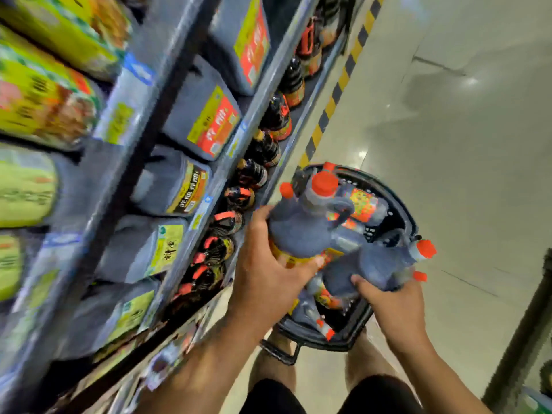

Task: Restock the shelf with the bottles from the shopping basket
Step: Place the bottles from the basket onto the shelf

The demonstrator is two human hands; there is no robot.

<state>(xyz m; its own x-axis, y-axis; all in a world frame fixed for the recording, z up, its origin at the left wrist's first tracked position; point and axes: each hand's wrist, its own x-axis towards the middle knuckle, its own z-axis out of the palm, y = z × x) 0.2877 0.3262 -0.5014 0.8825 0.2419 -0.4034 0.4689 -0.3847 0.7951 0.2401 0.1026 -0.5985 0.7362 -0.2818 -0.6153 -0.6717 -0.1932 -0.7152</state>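
2 dark plastic jugs with orange caps and moulded handles are in our hands above the black mesh basket. Our left grip wraps the nearer jug; our right grip holds the other jug. Label writing is blurred. Beside us, the shelf carries similar bottles.
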